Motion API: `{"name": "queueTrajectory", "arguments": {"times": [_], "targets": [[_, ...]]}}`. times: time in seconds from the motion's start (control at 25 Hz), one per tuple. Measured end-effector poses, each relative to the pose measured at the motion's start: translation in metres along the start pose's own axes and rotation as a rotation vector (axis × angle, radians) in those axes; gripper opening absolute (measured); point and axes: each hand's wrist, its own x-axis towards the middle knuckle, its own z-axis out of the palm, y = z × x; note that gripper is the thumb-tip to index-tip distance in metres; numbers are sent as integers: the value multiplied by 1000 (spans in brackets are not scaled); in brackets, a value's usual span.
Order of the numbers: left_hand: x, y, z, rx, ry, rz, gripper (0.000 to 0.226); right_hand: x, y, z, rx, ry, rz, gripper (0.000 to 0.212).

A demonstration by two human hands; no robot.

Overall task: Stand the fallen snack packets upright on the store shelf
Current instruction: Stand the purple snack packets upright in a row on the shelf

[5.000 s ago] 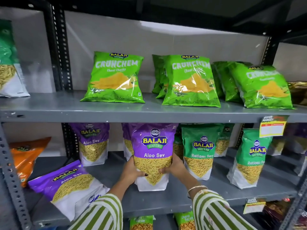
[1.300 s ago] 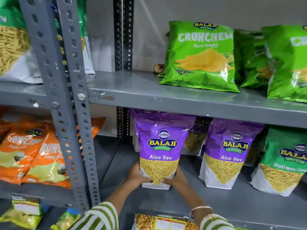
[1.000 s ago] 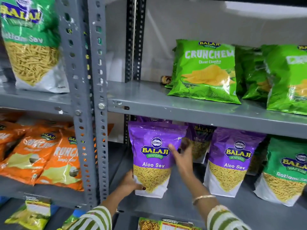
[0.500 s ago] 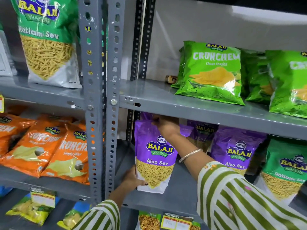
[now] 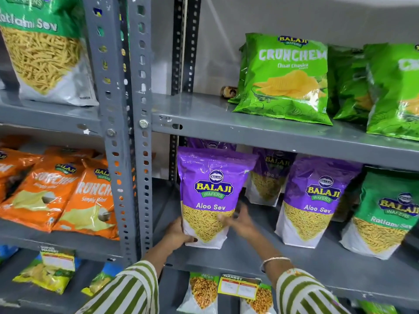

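Observation:
A purple Aloo Sev packet (image 5: 212,191) stands upright at the left end of the grey middle shelf (image 5: 249,257). My left hand (image 5: 178,234) grips its lower left corner. At the packet's lower right edge is my right hand (image 5: 241,222), blurred, fingers spread; whether it touches the packet I cannot tell. More purple Aloo Sev packets stand behind (image 5: 269,177) and to the right (image 5: 314,200). A green Ratlami Sev packet (image 5: 383,214) stands further right.
Green Crunchem bags (image 5: 285,78) lean on the upper shelf (image 5: 226,128). A perforated grey upright post (image 5: 133,155) is just left of my left hand. Orange Crunchem bags (image 5: 68,193) lie in the left bay. A price tag (image 5: 238,288) hangs below.
My right hand came down from the packet's top to its lower right side. The left hand stays on the bottom corner. The view has moved closer.

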Motion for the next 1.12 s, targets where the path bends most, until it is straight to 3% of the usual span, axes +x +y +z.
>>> {"name": "queueTrajectory", "arguments": {"times": [0.08, 0.16, 0.36, 0.48, 0.52, 0.6, 0.68, 0.76, 0.84, 0.92, 1.04, 1.12], "targets": [[0, 0, -1, 13, -9, 2, 60, 0, 16, 9, -17, -210, 36, 106], [1, 0, -6, 8, -23, 1, 60, 2, 25, 21, -4, -172, 32, 89], [0, -3, -13, 64, -2, -10, 66, 7, 34, 33, -85, -115, 54, 109], [-10, -1, -11, 64, 4, 40, 76, -3, 31, 12, -182, -82, 92, 100], [-18, -1, -7, 46, 45, 86, 85, -3, 36, 0, -206, -42, 102, 102], [-39, -5, 10, 117, 297, 272, 91, -8, 44, -33, -291, 88, 155, 108], [-63, -9, 40, 318, 510, 493, 75, -17, 49, -75, -382, 188, 237, 87], [-75, -5, 81, 451, 436, 670, 64, -21, 56, -122, -428, 320, 340, 78], [-73, 16, 124, 438, 270, 734, 61, -20, 64, -169, -444, 423, 424, 92], [-60, 52, 167, 303, 134, 615, 72, -8, 81, -214, -425, 406, 419, 102], [-28, 103, 226, 6, -24, 294, 94, 29, 131, -264, -252, 265, 325, 113], [-8, 122, 251, -40, -93, 166, 94, 38, 137, -274, -165, 175, 253, 115]]}}
